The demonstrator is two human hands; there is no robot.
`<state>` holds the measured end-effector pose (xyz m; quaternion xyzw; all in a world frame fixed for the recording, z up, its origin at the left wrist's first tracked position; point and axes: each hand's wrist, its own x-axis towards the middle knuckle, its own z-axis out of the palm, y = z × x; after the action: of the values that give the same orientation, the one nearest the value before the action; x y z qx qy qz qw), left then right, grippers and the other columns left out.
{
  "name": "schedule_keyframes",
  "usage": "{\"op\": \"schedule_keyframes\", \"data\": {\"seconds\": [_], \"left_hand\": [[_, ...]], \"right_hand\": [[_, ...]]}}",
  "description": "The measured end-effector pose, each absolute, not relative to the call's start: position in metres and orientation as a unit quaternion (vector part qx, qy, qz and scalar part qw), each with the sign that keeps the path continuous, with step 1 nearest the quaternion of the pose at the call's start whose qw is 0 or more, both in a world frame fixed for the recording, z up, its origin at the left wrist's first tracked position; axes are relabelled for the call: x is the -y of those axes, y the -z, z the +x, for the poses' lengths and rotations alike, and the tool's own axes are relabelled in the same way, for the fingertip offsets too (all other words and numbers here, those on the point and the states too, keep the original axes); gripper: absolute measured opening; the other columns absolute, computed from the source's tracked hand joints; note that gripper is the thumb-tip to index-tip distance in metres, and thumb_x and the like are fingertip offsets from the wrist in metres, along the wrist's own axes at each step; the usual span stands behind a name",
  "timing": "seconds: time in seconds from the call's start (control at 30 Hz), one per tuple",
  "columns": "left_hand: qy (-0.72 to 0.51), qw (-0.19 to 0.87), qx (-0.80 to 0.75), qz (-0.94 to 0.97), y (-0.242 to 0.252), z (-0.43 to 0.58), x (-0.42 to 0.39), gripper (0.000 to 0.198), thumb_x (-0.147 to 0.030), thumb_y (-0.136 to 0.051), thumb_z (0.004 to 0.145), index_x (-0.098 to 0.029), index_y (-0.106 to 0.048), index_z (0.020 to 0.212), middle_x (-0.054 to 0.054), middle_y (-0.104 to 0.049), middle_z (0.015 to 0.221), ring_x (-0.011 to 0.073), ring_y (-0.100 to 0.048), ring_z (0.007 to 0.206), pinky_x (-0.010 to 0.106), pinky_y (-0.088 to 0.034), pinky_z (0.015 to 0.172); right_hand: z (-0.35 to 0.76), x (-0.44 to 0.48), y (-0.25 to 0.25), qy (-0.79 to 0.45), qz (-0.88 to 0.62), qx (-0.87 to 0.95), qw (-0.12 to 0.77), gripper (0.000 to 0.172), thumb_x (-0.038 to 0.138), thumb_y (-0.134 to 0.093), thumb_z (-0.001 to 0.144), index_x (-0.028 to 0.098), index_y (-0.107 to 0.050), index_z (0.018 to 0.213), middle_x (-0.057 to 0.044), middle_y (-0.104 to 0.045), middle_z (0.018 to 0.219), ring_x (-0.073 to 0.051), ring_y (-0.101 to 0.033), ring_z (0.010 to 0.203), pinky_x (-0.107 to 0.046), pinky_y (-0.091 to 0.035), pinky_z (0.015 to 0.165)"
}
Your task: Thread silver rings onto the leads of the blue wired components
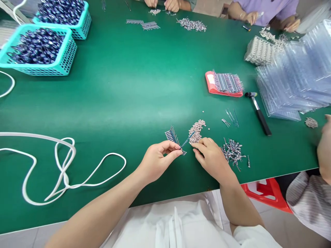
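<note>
My left hand point(161, 158) pinches a thin blue toothed strip point(188, 138) between thumb and fingers, the strip slanting up to the right. Close behind these fingers lies a row of small pin-like parts with blue bodies point(171, 135). At the near edge of a heap of small pinkish ring-like pieces point(197, 130) is my right hand point(213, 158), its index fingertip touching or almost touching the heap. Its thumb and index finger are apart, with nothing visible between them. To the right of that hand is a pile of small wire-ended parts point(233, 151).
White cord point(64, 182) loops across the left. Turquoise baskets point(67, 57) hold dark shiny parts. A hammer point(261, 119), a red pad with rows of pins point(210, 89) and stacked clear plastic trays point(292, 79) are on the right. Other people's hands point(172, 5) work across the table.
</note>
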<state>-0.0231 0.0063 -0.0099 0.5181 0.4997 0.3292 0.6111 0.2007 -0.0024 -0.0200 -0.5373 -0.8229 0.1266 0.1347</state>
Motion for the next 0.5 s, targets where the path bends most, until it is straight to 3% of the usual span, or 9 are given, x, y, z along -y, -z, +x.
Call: {"op": "schedule_keyframes", "data": {"seconds": [0.5], "left_hand": [[-0.32,0.616,-0.503,0.515,0.0108,-0.024,-0.0064,0.016,-0.035,-0.071,0.083,-0.019,-0.07,0.084,0.004,-0.075,0.086,0.0202,-0.07,0.084,0.032,-0.055,0.08]], "right_hand": [[0.207,0.0073,0.0214,-0.157,-0.551,0.798,0.185,0.018,0.012,-0.051,0.095,0.019,-0.067,0.1,-0.008,-0.063,0.093,-0.023,-0.057,0.089,-0.037,-0.049,0.08]]}}
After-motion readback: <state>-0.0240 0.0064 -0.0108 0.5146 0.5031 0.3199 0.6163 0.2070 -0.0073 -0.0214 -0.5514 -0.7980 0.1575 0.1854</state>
